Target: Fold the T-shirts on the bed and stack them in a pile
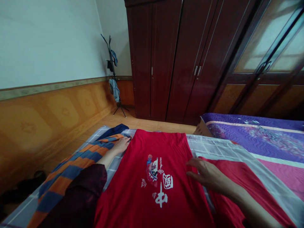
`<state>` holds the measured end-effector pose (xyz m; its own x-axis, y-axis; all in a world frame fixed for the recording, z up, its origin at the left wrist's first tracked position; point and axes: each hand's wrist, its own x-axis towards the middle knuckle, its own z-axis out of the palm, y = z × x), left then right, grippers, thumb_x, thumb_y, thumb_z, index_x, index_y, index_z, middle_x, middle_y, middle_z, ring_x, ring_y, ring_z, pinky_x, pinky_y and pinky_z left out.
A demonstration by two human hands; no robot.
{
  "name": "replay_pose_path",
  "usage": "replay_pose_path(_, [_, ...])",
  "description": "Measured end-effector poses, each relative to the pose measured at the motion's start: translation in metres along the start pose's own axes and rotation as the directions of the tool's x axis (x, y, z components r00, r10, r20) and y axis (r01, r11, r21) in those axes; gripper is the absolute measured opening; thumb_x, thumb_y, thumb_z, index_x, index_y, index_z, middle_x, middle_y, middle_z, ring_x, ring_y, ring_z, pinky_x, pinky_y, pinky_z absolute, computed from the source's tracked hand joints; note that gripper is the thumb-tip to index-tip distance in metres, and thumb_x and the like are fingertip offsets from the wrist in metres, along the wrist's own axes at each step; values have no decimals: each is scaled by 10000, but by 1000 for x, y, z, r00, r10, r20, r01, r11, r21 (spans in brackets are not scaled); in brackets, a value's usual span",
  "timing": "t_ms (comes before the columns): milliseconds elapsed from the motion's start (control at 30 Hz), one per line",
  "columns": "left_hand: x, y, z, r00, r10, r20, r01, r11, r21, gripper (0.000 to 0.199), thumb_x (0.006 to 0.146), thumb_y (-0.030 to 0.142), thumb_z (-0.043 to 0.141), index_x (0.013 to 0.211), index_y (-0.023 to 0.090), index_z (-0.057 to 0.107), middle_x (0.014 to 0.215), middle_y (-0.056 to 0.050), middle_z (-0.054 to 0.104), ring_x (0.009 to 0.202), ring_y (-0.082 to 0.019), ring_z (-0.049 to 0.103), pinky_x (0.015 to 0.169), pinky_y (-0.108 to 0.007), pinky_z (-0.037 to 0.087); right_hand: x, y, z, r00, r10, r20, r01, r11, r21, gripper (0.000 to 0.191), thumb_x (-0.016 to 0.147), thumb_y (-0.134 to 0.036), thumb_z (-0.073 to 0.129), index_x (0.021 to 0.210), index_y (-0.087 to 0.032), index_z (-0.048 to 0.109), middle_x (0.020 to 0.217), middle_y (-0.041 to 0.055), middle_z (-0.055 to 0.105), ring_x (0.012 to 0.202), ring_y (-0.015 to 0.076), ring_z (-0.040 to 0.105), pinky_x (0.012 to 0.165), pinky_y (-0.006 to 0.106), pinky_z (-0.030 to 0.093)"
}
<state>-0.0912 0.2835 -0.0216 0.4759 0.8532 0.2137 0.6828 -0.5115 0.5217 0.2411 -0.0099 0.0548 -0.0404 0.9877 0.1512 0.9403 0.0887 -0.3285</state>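
A red T-shirt (154, 152) with a white and multicoloured print lies flat on a grey checked bed sheet (209, 145). My right hand (204, 172) rests with its fingers spread on the shirt's right edge, holding nothing. My left hand (121, 145) lies flat at the shirt's upper left edge, on an orange and blue striped cloth (76, 167). Its fingertips reach the red fabric. A dark maroon sleeve (80, 193) covers my left forearm. Another red cloth (244, 193) lies to the right of my right forearm, and a dark blue cloth (114, 131) lies beyond my left hand.
A purple patterned quilt (251, 136) covers the bed at the right, with a cardboard piece (203, 128) at its corner. Beyond the bed are a tiled floor, a dark wooden wardrobe (171, 57), and a standing coat rack (114, 76) with hanging clothes. A wall runs along the left.
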Motion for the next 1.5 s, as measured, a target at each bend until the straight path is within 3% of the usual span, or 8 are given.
replay_pose_path(100, [25,-4,19,995,-68,-78,71,997,39,474,789,172,519,1255,88,521,1349,-197,491,1280,-273,424,1044,-376,321,45,46,14,985,167,-43,-170,983,-73,292,776,-318,578,1003,-162,672,1001,102,692,945,243,643,852,338,474])
replay_pose_path(233, [36,-4,40,986,-75,-150,84,995,58,345,844,179,452,1149,78,581,1263,-210,548,1223,-300,466,1040,-435,315,85,94,24,935,322,-150,-340,933,-116,305,805,-309,532,980,-106,677,1024,183,668,1011,311,608,871,397,443])
replay_pose_path(467, [36,-1,54,988,52,-148,-55,998,-17,215,821,318,516,920,176,643,1070,-119,641,1083,-276,542,995,-409,367,114,124,63,817,476,-324,-509,861,-18,271,790,-375,527,828,-157,683,921,159,651,989,315,578,867,437,417])
replay_pose_path(700, [37,20,59,993,57,-101,-79,970,-230,155,746,350,520,764,203,567,779,-25,629,775,-201,589,753,-313,466,122,113,76,876,336,-345,-251,930,268,187,655,-204,458,747,-206,621,945,67,660,952,223,584,897,363,425])
replay_pose_path(900, [34,15,51,991,-50,-126,-3,922,-387,50,689,246,440,657,217,464,625,30,530,647,-166,547,637,-266,448,119,101,67,928,302,-217,-138,821,554,130,582,-215,457,608,-211,584,720,32,690,693,184,631,669,281,496])
replay_pose_path(1167, [43,-7,54,966,-189,-176,84,873,-480,349,700,315,475,990,185,619,1086,-78,649,1095,-261,557,957,-383,398,120,137,72,711,661,-237,-318,605,730,272,618,-314,503,817,-161,609,492,-13,568,418,133,491,389,229,327])
replay_pose_path(1267, [42,-1,52,961,-199,-191,80,864,-498,388,669,311,524,1022,189,627,1155,-82,625,1172,-271,506,1028,-395,336,121,139,73,689,691,-218,-328,566,757,372,594,-298,543,915,-124,615,481,-30,558,400,121,459,385,226,307])
replay_pose_path(1500, [25,20,35,965,36,261,190,591,-784,118,621,186,538,508,191,506,597,25,556,596,-139,532,623,-262,441,124,120,65,801,591,-97,-257,486,835,516,520,-245,577,1022,-136,634,600,-10,648,510,139,562,484,234,415])
